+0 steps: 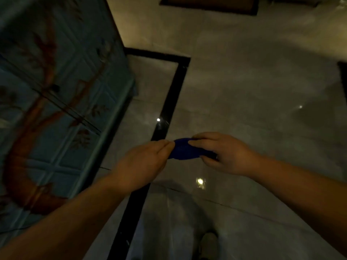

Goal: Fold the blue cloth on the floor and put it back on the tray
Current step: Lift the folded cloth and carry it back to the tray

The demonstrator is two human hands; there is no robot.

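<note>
A small blue cloth (pixel 185 149) is held in the air between my two hands, bunched into a compact shape above the shiny floor. My left hand (pixel 142 162) pinches its left end with fingers and thumb. My right hand (pixel 223 153) grips its right side, fingers over the top and thumb below. Most of the cloth's right part is hidden under my right fingers. No tray is visible in this view.
A bed or couch with a teal patterned cover (pixel 56 102) fills the left side. The glossy pale tiled floor (pixel 253 91) has a black inlay stripe (pixel 169 109) running under my hands. A brown mat (pixel 208 2) lies at the top. My shoe (pixel 209 243) shows at the bottom.
</note>
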